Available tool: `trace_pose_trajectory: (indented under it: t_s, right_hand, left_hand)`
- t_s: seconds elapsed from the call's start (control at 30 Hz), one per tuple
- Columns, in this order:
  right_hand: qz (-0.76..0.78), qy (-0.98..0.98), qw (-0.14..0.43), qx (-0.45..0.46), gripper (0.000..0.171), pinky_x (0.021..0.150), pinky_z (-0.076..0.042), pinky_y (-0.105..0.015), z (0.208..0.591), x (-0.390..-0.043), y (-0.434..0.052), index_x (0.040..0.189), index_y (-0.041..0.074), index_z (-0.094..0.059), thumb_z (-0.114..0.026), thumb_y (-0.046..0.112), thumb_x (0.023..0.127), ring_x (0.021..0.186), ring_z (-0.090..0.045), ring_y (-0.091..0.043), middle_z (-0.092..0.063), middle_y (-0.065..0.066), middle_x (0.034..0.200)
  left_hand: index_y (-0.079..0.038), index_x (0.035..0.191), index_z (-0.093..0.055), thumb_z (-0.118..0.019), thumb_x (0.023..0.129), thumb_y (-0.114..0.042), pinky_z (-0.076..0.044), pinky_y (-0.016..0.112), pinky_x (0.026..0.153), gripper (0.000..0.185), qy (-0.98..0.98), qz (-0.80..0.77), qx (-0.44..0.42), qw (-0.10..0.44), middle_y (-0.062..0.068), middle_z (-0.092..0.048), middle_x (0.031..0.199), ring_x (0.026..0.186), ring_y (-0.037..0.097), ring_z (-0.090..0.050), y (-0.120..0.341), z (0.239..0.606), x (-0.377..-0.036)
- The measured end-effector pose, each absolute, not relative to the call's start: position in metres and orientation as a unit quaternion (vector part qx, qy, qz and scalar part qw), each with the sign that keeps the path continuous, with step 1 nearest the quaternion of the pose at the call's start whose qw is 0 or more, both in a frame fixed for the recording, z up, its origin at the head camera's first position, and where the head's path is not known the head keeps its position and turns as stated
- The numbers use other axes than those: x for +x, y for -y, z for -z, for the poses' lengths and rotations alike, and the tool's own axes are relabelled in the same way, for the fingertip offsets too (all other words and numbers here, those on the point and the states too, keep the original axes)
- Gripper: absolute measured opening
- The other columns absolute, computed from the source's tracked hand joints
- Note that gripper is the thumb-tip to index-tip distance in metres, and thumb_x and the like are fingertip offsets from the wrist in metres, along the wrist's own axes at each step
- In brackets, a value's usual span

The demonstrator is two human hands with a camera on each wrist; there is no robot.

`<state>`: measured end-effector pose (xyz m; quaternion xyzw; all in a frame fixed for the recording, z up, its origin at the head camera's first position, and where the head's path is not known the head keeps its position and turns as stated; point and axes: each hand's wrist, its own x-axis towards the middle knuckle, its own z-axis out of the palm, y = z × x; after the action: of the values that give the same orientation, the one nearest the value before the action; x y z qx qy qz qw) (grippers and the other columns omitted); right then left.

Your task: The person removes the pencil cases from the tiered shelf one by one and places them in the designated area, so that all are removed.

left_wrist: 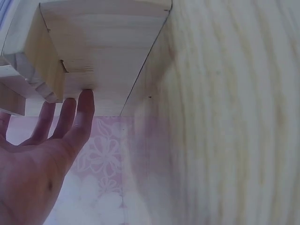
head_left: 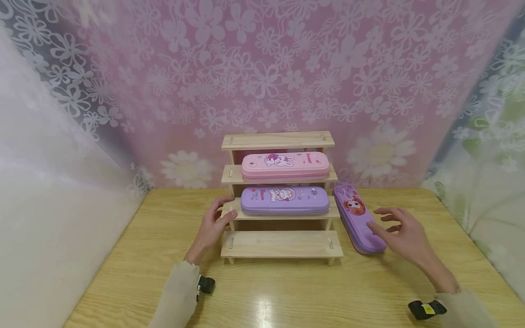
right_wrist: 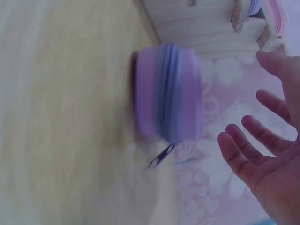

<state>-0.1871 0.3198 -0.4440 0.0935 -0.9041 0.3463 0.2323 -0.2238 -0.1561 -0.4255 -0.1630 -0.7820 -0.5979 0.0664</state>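
A stepped wooden rack (head_left: 280,243) stands on the table. My left hand (head_left: 215,218) grips its left end, thumb over a step's edge; in the left wrist view, the fingers (left_wrist: 84,112) reach the side panel. A pink pencil case (head_left: 285,166) with a rabbit lies on one step, and a lilac pencil case (head_left: 285,201) on the step below. Right of the rack, a purple pencil case (head_left: 357,216) with a cartoon girl lies slanted on the table. Spread and relaxed, my right hand (head_left: 406,234) hovers at its right side; the right wrist view shows the hand apart from it.
A wood-grain table (head_left: 266,291) carries everything. Behind it hangs a pink flowered cloth (head_left: 262,77), with pale curtains (head_left: 45,182) at the sides. The zip pull (right_wrist: 161,156) of the purple case dangles at its end.
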Motion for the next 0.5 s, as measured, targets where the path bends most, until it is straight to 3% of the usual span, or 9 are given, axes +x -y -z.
trace_pose_trajectory:
  t_s: [0.07,0.27,0.5]
  right_hand:
    - [-0.366,0.890,0.246,0.116,0.036,0.063,-0.050,-0.015,0.440,-0.191,-0.311,0.108,0.013,-0.065,-0.080,0.015,0.075,0.087,-0.053,0.010,-0.062,-0.006,0.105]
    - [-0.403,0.840,0.291,0.219,0.043,0.066,-0.050,-0.012,0.419,-0.194,-0.278,0.104,0.005,-0.066,-0.080,-0.008,0.065,0.089,-0.057,0.004,-0.063,-0.008,0.099]
    - [-0.422,0.827,0.280,0.244,0.045,0.073,-0.048,-0.007,0.386,-0.189,-0.242,0.105,-0.002,-0.065,-0.078,-0.014,0.063,0.088,-0.058,0.006,-0.064,-0.005,0.099]
  left_hand:
    - [-0.005,0.132,-0.050,-0.060,0.093,-0.015,-0.034,0.051,0.100,0.042,0.783,0.598,-0.158,0.067,0.013,-0.049,0.136,0.123,0.035,-0.041,0.157,0.427,-0.224]
    - [-0.007,0.132,-0.050,-0.060,0.093,-0.017,-0.036,0.050,0.099,0.042,0.787,0.594,-0.156,0.062,0.012,-0.049,0.136,0.123,0.034,-0.042,0.158,0.430,-0.226]
    - [-0.009,0.133,-0.049,-0.059,0.093,-0.018,-0.043,0.038,0.091,0.042,0.797,0.583,-0.146,0.056,0.009,-0.049,0.136,0.118,0.027,-0.047,0.158,0.429,-0.227]
